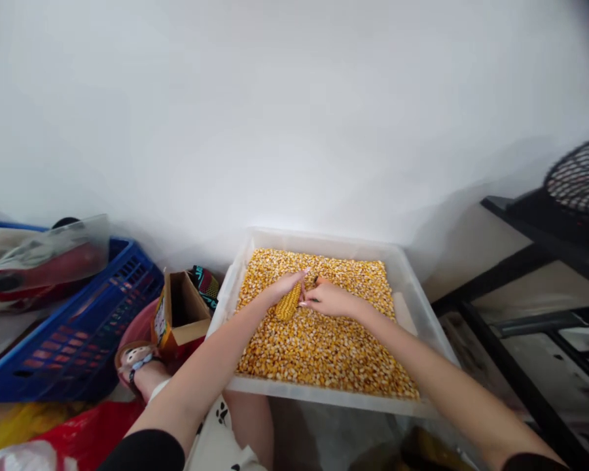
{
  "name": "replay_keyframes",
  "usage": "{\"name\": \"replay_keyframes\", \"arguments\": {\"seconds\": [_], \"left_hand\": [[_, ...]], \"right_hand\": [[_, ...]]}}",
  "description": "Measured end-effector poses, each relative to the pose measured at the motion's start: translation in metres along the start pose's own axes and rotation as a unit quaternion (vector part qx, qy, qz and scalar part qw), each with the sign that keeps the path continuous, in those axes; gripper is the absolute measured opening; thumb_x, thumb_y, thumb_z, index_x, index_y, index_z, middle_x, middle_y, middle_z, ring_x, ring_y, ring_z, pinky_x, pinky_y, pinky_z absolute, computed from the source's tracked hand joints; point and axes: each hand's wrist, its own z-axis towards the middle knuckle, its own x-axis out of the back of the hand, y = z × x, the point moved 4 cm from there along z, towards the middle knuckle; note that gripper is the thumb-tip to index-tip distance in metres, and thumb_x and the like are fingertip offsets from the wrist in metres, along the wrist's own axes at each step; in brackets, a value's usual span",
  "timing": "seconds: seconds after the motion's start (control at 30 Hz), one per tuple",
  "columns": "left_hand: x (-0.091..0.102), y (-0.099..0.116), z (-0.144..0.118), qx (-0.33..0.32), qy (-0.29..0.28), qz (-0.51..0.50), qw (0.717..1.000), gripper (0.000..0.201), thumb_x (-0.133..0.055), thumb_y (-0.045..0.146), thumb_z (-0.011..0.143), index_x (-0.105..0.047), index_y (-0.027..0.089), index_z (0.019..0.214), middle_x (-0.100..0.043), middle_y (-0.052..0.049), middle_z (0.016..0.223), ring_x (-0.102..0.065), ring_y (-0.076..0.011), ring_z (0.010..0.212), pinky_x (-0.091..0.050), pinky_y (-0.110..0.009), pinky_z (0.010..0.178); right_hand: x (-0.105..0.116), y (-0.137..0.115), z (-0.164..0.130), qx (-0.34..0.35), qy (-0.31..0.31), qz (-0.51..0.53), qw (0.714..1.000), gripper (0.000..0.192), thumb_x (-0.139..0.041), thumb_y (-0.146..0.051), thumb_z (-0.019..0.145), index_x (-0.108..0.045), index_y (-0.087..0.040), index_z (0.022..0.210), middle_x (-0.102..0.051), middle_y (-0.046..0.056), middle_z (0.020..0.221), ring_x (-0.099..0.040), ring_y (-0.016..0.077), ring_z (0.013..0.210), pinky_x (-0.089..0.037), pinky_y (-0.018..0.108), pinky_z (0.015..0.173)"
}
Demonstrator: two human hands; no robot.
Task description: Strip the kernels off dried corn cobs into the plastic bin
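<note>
My left hand (288, 285) is closed around a yellow corn cob (288, 305), which still bears kernels and slants down toward me. Close beside it, my right hand (326, 298) is closed, its fingertips at the cob's upper right side. A small dark and orange piece shows at the top of the right hand, too little to name. Both hands are just above loose corn kernels (324, 353), which spread across a translucent white plastic bin (334, 395).
At the left stand a blue plastic crate (78, 340) with bagged items and an open cardboard box (184, 307). A red bag (93, 432) lies below. A black metal frame (500, 360) carrying a black fan (582, 173) is at the right. A white wall rises behind the bin.
</note>
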Motion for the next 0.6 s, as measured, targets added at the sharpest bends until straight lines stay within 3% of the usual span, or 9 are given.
{"name": "replay_keyframes", "arguments": {"seconds": [0.17, 0.27, 0.47, 0.6], "left_hand": [[0.002, -0.005, 0.000, 0.089, -0.022, 0.020, 0.996, 0.062, -0.037, 0.074, 0.066, -0.052, 0.015, 0.053, -0.054, -0.003, 0.045, -0.050, -0.0131, 0.045, -0.041, -0.027, 0.053], [0.004, -0.007, 0.002, 0.079, -0.014, 0.031, 0.996, 0.065, -0.035, 0.075, 0.065, -0.054, 0.014, 0.054, -0.054, -0.002, 0.046, -0.049, -0.0119, 0.045, -0.040, -0.025, 0.053], [0.003, -0.015, 0.007, 0.072, 0.012, 0.008, 0.997, 0.062, -0.039, 0.073, 0.066, -0.054, 0.014, 0.053, -0.054, -0.003, 0.045, -0.048, -0.0121, 0.043, -0.038, -0.025, 0.049], [0.005, -0.016, 0.008, 0.080, 0.031, 0.000, 0.996, 0.061, -0.041, 0.072, 0.066, -0.055, 0.014, 0.054, -0.056, -0.003, 0.047, -0.051, -0.0131, 0.046, -0.040, -0.026, 0.052]], "right_hand": [[0.001, 0.005, -0.009, -0.041, 0.046, 0.015, 0.998, 0.033, -0.039, -0.038, 0.088, -0.065, -0.019, 0.082, -0.061, 0.004, 0.072, -0.048, 0.0142, 0.071, -0.027, 0.023, 0.062], [0.004, 0.013, -0.015, -0.063, 0.077, 0.016, 0.995, 0.035, -0.037, -0.040, 0.089, -0.065, -0.019, 0.088, -0.059, 0.005, 0.080, -0.048, 0.0125, 0.068, -0.028, 0.022, 0.062], [-0.008, 0.007, -0.007, -0.024, 0.057, 0.049, 0.997, 0.036, -0.039, -0.043, 0.087, -0.064, -0.018, 0.081, -0.061, 0.003, 0.072, -0.049, 0.0127, 0.067, -0.029, 0.022, 0.062], [-0.015, 0.019, -0.006, -0.056, 0.085, 0.055, 0.993, 0.036, -0.039, -0.043, 0.087, -0.065, -0.019, 0.085, -0.059, 0.003, 0.074, -0.048, 0.0125, 0.069, -0.030, 0.022, 0.063]]}}
